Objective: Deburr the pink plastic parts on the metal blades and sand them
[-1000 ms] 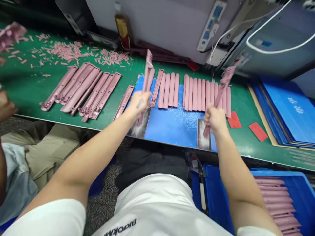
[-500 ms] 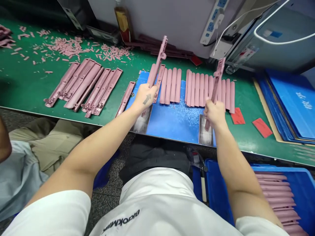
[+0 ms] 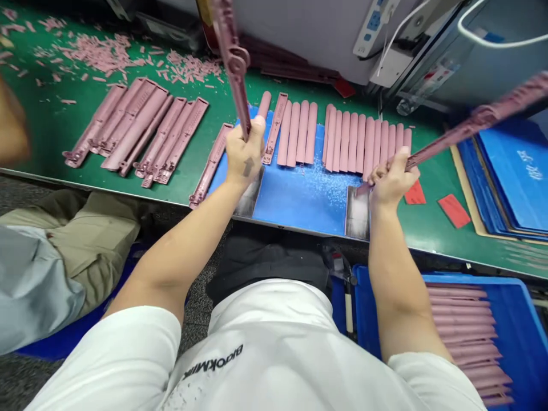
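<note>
My left hand (image 3: pixel 246 149) is closed around the lower end of a long pink part (image 3: pixel 233 60), which stands up over the table's back edge. In my right hand (image 3: pixel 393 178) a second long pink part (image 3: pixel 475 123) is gripped near its lower end and slants up to the right. Between and behind the hands, a row of pink strips (image 3: pixel 366 142) and a smaller group (image 3: pixel 297 134) lie side by side, partly over a blue sheet (image 3: pixel 295 200). One pink piece (image 3: pixel 212 162) lies left of my left hand.
Pink parts (image 3: pixel 141 131) and small scraps (image 3: pixel 103 54) lie on the green table at left. Blue boards (image 3: pixel 518 177) are stacked at right, near red cards (image 3: pixel 454 210). A blue crate (image 3: pixel 524 319) holds pink parts. Another person's arm (image 3: pixel 12 123) is at far left.
The part in my left hand now tilts left and looms nearer. The one in my right hand has swung from upright to slanting right. The other person's arm has come over the table.
</note>
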The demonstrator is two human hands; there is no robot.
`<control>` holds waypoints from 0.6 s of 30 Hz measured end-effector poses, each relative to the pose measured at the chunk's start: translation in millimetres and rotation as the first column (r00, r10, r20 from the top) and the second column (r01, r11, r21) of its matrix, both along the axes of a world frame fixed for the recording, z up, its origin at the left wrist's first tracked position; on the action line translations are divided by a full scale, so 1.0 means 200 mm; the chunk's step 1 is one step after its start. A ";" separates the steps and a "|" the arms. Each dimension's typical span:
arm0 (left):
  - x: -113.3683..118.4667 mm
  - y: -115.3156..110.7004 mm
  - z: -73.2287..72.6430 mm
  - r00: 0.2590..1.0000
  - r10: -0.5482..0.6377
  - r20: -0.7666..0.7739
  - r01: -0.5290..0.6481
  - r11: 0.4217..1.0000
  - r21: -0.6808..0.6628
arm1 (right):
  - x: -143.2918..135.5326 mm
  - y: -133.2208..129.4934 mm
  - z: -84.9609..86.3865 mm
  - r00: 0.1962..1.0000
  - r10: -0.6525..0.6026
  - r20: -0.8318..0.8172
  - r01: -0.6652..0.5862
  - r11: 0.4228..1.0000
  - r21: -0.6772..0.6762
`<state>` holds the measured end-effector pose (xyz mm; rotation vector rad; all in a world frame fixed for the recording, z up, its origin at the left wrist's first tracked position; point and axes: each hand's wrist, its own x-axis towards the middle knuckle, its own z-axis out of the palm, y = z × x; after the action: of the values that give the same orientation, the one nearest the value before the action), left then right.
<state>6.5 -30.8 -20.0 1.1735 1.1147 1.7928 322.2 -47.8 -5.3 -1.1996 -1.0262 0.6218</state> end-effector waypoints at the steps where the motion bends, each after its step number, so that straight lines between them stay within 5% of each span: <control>1: 0.00 -0.04 0.00 0.999 -0.021 0.029 0.019 0.998 0.053 | 0.00 -0.03 0.00 1.000 -0.004 0.012 0.003 0.996 0.090; 3: -0.03 -0.12 0.01 0.991 -0.117 0.069 0.112 0.992 0.066 | 0.01 -0.12 0.00 0.997 0.062 0.050 -0.068 0.991 0.119; 5: -0.05 -0.14 0.00 0.980 -0.185 0.070 0.188 0.981 -0.047 | 0.03 -0.18 0.01 0.988 0.137 0.072 -0.132 0.988 -0.076; 8: -0.04 -0.01 -0.02 0.989 -0.139 0.058 0.146 0.978 -0.151 | 0.03 -0.09 0.02 0.989 0.126 0.076 -0.095 0.942 -0.323; 10: -0.02 0.05 -0.03 0.995 -0.074 0.070 0.077 0.996 -0.043 | 0.03 -0.05 0.03 0.993 0.048 0.104 -0.022 0.970 -0.243; 13: -0.05 -0.09 -0.02 0.990 -0.136 0.035 0.130 0.981 0.142 | 0.02 -0.16 0.02 0.982 0.042 0.184 -0.041 0.999 -0.007; 16: -0.09 -0.23 -0.01 0.960 -0.280 0.018 0.279 0.960 0.030 | 0.04 -0.29 0.00 0.981 0.122 0.154 -0.117 0.992 -0.037; 18: -0.08 -0.18 0.01 0.962 -0.271 0.034 0.273 0.955 -0.115 | 0.06 -0.23 0.00 0.986 0.123 0.113 -0.101 0.979 -0.180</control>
<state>-9.3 -66.6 -18.1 1.1754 0.9823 1.5039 334.7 -93.3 -5.1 -1.3525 -1.1690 0.7448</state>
